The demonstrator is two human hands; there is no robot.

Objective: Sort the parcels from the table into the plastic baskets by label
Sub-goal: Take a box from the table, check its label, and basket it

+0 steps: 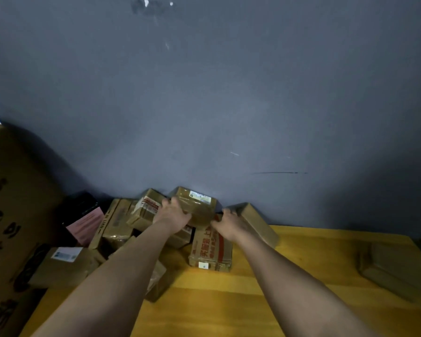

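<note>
A heap of brown taped parcels lies at the back of the yellow wooden table (pixel 289 295), against the grey wall. My left hand (pixel 174 214) grips the left side of the topmost parcel (pixel 197 205), which bears a white label on its upper face. My right hand (pixel 231 223) rests on the long brown parcel (pixel 258 221) leaning at the right of the heap, fingers curled over its near end. Below them lies a parcel with red print (pixel 210 249) and a small white sticker. No plastic basket is in view.
A big cardboard box (pixel 12 215) with dark print stands at the left edge. A dark box with a pink sheet (pixel 83 220) leans beside it. A labelled parcel (pixel 63 266) lies at the front left. A flat grey-brown packet (pixel 396 271) lies at the table's right.
</note>
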